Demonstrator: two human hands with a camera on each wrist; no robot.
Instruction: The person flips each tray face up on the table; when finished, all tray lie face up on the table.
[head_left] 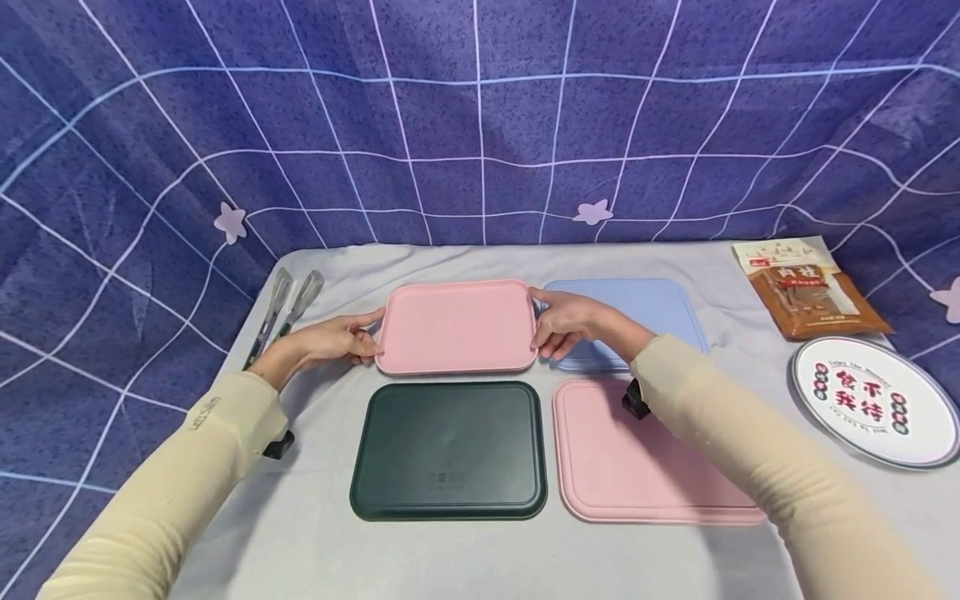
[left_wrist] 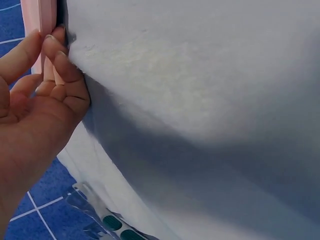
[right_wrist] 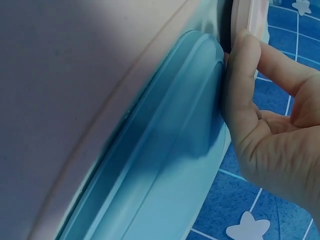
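A pink rectangular tray (head_left: pixel 457 327) with rounded corners and a thin raised rim lies between the hands at the back of the table. My left hand (head_left: pixel 333 340) grips its left short edge, thumb and fingertips at the rim. In the left wrist view, the left fingers (left_wrist: pixel 65 72) bend around the pink edge (left_wrist: pixel 46 17). On the opposite short side, my right hand (head_left: pixel 573 323) holds the right edge, its fingers curled at the rim. Its wrist overlaps a light blue tray (head_left: pixel 645 296). The right wrist view shows the hand close beside the blue tray's corner (right_wrist: pixel 202 55).
A dark green tray (head_left: pixel 450 450) lies in front, with another pink tray (head_left: pixel 645 475) to its right, partly under the right forearm. Metal tongs (head_left: pixel 303 296) lie at the left. A brown-and-white packet (head_left: pixel 806 287) and an oval printed plate (head_left: pixel 873 408) sit at the right.
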